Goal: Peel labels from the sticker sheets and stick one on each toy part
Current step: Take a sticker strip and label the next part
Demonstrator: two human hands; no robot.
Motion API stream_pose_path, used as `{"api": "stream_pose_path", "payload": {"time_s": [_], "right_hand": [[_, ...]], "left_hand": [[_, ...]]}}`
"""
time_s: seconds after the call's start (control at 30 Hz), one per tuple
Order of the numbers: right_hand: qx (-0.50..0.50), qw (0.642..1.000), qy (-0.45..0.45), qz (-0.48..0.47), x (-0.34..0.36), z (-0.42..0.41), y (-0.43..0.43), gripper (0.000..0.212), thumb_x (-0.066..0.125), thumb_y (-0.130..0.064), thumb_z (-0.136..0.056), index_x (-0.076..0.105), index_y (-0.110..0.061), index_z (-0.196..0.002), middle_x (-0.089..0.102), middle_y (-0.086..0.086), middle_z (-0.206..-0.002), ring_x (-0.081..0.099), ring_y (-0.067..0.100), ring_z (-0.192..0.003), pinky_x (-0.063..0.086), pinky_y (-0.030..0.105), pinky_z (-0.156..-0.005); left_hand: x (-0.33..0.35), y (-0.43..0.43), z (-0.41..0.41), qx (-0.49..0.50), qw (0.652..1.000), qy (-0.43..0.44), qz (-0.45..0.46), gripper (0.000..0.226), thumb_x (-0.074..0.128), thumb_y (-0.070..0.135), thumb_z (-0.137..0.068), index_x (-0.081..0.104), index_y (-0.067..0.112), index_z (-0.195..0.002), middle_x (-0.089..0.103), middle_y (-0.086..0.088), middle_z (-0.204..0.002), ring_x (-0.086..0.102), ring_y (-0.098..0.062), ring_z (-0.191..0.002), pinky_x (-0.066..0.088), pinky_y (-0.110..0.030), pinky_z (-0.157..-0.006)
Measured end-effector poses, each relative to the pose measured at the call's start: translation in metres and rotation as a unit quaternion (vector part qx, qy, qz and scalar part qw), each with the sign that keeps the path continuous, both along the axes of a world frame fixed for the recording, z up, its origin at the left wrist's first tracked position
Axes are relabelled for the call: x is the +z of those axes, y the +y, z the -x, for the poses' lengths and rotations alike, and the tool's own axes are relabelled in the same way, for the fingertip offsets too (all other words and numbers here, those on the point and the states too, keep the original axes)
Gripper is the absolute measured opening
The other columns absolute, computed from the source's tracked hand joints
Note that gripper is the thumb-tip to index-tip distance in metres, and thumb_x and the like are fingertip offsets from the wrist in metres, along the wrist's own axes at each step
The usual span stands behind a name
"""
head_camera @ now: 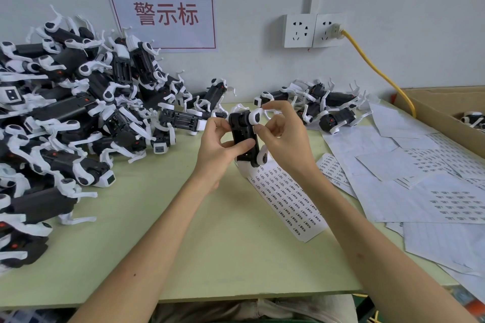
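A black and white toy part is held up over the middle of the green table. My left hand grips its black body, thumb pressed across the front. My right hand has fingers curled at the part's right side, fingertips against the body beside the white round joint; whether a label sits under them cannot be seen. A sticker sheet printed with rows of small labels lies on the table just below the part.
A big heap of toy parts fills the left side of the table. A smaller group of toy parts lies at the back right. Used sheets spread on the right. A cardboard box and a yellow cable are far right.
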State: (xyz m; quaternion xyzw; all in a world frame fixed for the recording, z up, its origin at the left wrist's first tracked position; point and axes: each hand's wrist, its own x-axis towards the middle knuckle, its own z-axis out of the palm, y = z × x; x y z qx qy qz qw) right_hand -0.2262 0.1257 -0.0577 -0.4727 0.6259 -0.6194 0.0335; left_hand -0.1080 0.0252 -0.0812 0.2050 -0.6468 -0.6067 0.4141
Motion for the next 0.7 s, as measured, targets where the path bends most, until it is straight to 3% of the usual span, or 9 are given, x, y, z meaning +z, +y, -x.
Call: {"api": "stream_pose_path", "payload": {"time_s": [0.13, 0.3, 0.4, 0.47, 0.57, 0.7], "right_hand": [[0.011, 1.0, -0.005, 0.003, 0.0011, -0.0015, -0.0011, 0.027, 0.065, -0.011, -0.096, 0.054, -0.018, -0.119, 0.057, 0.005, -0.067, 0.06, 0.026, -0.061, 0.046, 0.031, -0.063], [-0.02, 0.998, -0.022, 0.054, 0.0032, -0.0001, -0.0012, 0.02, 0.054, -0.006, -0.098, 0.06, -0.015, -0.115, 0.056, 0.013, -0.07, 0.058, 0.03, -0.074, 0.043, 0.024, -0.062], [-0.021, 0.998, -0.02, 0.059, 0.0047, 0.0014, 0.0003, 0.015, 0.056, -0.007, -0.098, 0.066, -0.015, -0.103, 0.058, 0.005, -0.067, 0.059, 0.035, -0.074, 0.046, 0.036, -0.063], [-0.01, 0.999, -0.011, 0.044, 0.0049, 0.0002, 0.0006, 0.01, 0.06, -0.011, -0.096, 0.069, -0.015, -0.093, 0.062, 0.012, -0.07, 0.059, 0.038, -0.073, 0.048, 0.043, -0.064], [-0.006, 1.0, -0.001, 0.028, 0.0029, -0.002, -0.001, 0.012, 0.067, -0.018, -0.094, 0.069, -0.018, -0.083, 0.059, 0.002, -0.063, 0.054, 0.019, -0.06, 0.043, 0.036, -0.06], [-0.013, 1.0, -0.013, 0.02, 0.0008, -0.0029, -0.0031, 0.013, 0.072, -0.025, -0.091, 0.07, -0.021, -0.079, 0.056, -0.01, -0.061, 0.048, 0.008, -0.058, 0.04, 0.028, -0.059]], "left_hand": [[0.003, 0.0011, 0.0002, -0.028, 0.998, 0.02, -0.047, 0.048, 0.082, 0.011, -0.071, 0.046, 0.014, -0.103, 0.073, -0.006, -0.116, 0.072, -0.026, -0.092, 0.054, -0.062, -0.093], [0.0044, -0.0006, -0.0006, -0.072, 0.988, 0.046, -0.125, 0.049, 0.086, 0.011, -0.073, 0.054, 0.016, -0.109, 0.073, -0.015, -0.117, 0.07, -0.043, -0.108, 0.056, -0.046, -0.089], [0.0057, -0.001, -0.0007, -0.073, 0.986, 0.056, -0.14, 0.04, 0.077, 0.013, -0.081, 0.055, 0.015, -0.114, 0.071, -0.021, -0.123, 0.065, -0.049, -0.115, 0.053, -0.047, -0.092], [0.0056, -0.0019, -0.0005, -0.069, 0.986, 0.055, -0.14, 0.032, 0.073, 0.01, -0.088, 0.056, 0.015, -0.115, 0.074, -0.018, -0.118, 0.07, -0.042, -0.106, 0.054, -0.045, -0.09], [0.0061, -0.0032, -0.0013, -0.065, 0.988, 0.049, -0.133, 0.03, 0.069, 0.008, -0.093, 0.057, 0.013, -0.12, 0.077, -0.008, -0.104, 0.074, -0.022, -0.084, 0.057, -0.03, -0.073], [0.0063, -0.0049, -0.002, -0.058, 0.987, 0.056, -0.137, 0.029, 0.068, 0.008, -0.094, 0.057, 0.014, -0.12, 0.078, -0.006, -0.101, 0.073, -0.019, -0.08, 0.058, -0.027, -0.07]]}}
